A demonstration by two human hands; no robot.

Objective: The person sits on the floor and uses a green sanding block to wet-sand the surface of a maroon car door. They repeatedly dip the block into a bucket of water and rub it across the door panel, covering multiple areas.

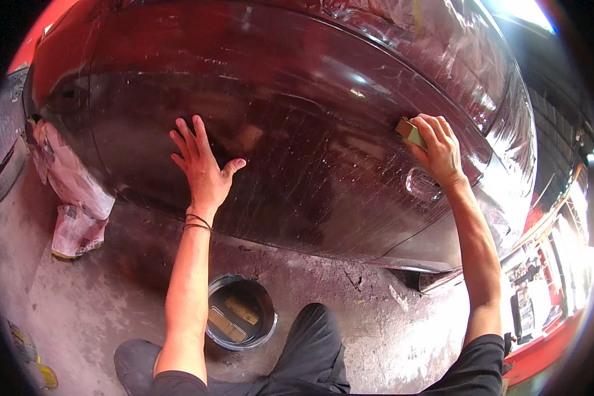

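Bucket (241,321) below — right hand (439,150) holds sanding block (410,132) tilted diagonally on panel (297,132).

No packages, labels, signs or screens are showing clearly here; blurred, colourful items are sitting on the shelves (538,290) at the right edge, too small to tell.

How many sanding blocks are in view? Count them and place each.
3: one sanding block in the right hand against the car panel; two lying in the bucket on the floor. More may be hidden.
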